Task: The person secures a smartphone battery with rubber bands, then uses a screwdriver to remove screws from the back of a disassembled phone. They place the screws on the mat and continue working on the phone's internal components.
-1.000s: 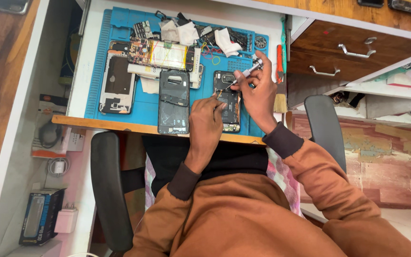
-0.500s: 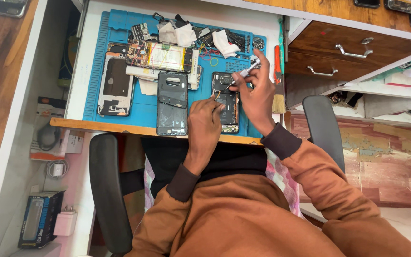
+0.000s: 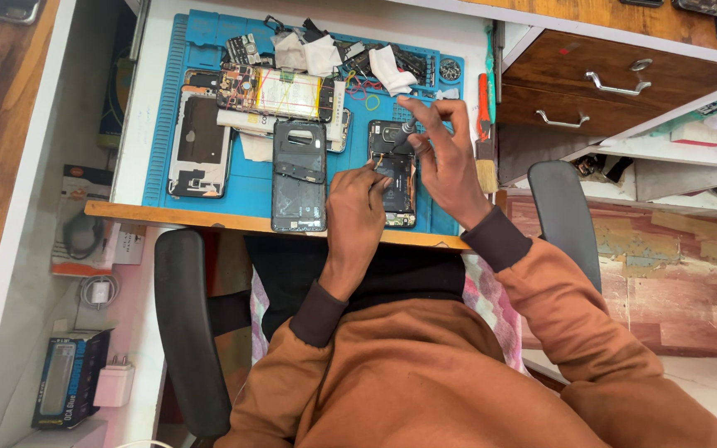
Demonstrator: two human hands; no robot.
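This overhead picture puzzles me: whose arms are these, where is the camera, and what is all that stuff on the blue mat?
The camera sits on the person's head and looks down, so you see their own arms in brown sleeves. On the desk lies a blue work mat covered with phone parts. The left hand steadies an opened phone, its back off and its insides showing. The right hand holds a small screwdriver with its tip on the phone's upper end. Beside it lie a dark back cover, another stripped phone frame, and white cloth scraps.
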